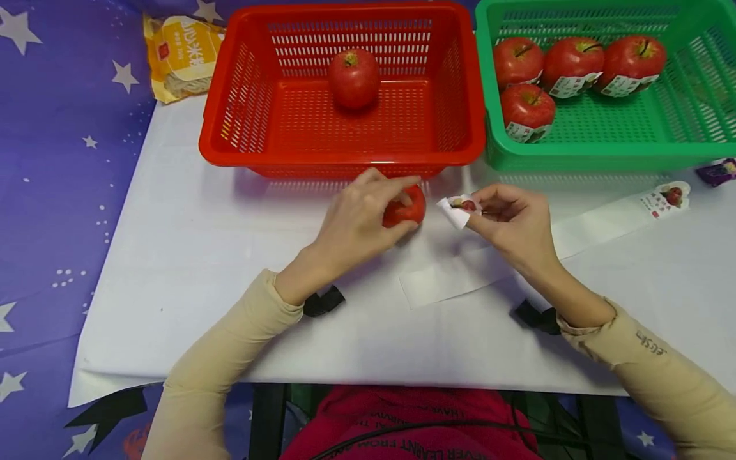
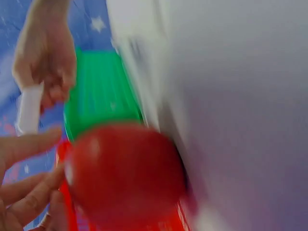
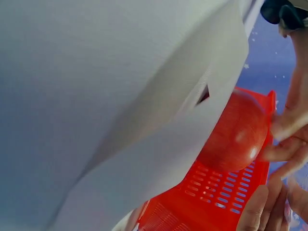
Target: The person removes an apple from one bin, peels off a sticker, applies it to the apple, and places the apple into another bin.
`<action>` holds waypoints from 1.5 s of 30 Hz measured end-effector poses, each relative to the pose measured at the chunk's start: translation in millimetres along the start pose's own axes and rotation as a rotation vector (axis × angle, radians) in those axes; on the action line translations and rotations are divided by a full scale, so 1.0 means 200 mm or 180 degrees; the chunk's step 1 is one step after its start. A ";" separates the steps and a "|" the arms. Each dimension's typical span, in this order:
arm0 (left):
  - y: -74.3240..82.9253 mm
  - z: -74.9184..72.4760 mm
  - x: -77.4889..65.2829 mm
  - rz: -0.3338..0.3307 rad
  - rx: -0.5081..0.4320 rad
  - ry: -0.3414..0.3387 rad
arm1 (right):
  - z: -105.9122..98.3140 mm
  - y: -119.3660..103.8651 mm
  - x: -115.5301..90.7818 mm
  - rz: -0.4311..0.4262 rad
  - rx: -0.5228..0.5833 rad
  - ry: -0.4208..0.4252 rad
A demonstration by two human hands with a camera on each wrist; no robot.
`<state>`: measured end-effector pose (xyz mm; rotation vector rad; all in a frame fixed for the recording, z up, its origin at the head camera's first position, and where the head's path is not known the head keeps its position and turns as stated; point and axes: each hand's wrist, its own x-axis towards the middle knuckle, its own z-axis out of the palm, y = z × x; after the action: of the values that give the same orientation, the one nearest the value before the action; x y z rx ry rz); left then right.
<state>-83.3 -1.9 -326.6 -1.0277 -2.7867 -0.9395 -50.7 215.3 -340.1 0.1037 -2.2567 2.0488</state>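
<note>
In the head view my left hand (image 1: pixel 362 214) holds a red apple (image 1: pixel 415 209) on the white table, thumb and fingers curved about its sides. The same apple (image 2: pixel 125 173) fills the lower middle of the left wrist view, blurred. To its right my right hand (image 1: pixel 517 220) pinches a curled white paper label (image 1: pixel 458 212) with an apple picture, apart from the apple. Below that hand a long white paper strip (image 1: pixel 604 223) lies slantwise, its printed rounded end at the right. White paper (image 3: pixel 192 130) crosses the right wrist view, partly covering the apple.
Behind the hands stands a red basket (image 1: pixel 345 157) with one apple (image 1: pixel 354 80) inside. Beside it a green basket (image 1: pixel 609 153) holds several apples with white labels. A yellow food packet (image 1: pixel 186 54) lies at the back left, a small purple packet (image 1: pixel 719 171) at the right.
</note>
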 end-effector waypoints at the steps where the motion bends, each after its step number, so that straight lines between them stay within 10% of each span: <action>1: -0.02 -0.01 -0.01 0.0018 0.0229 -0.0018 | 0.00 0.00 0.01 0.0054 0.0105 0.0063; 7: -0.10 0.05 -0.02 -0.0090 0.0748 -0.0532 | 0.04 0.01 0.03 0.0262 0.0149 0.0108; 18: -0.12 0.09 0.07 -0.0569 -0.0402 -0.1009 | 0.12 0.02 0.03 0.0443 -0.0093 0.0106; 27: -0.13 0.09 0.06 -0.0258 -0.0663 -0.1126 | 0.13 0.02 0.02 0.0225 -0.0519 0.0233; 45: -0.13 0.07 0.07 -0.0462 -0.0828 -0.1497 | 0.08 0.04 0.02 0.0186 -0.0990 0.0138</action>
<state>-108.3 -1.8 -348.8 -1.2325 -3.2178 -1.2492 -56.7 200.4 -348.0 -0.0290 -2.5434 1.6787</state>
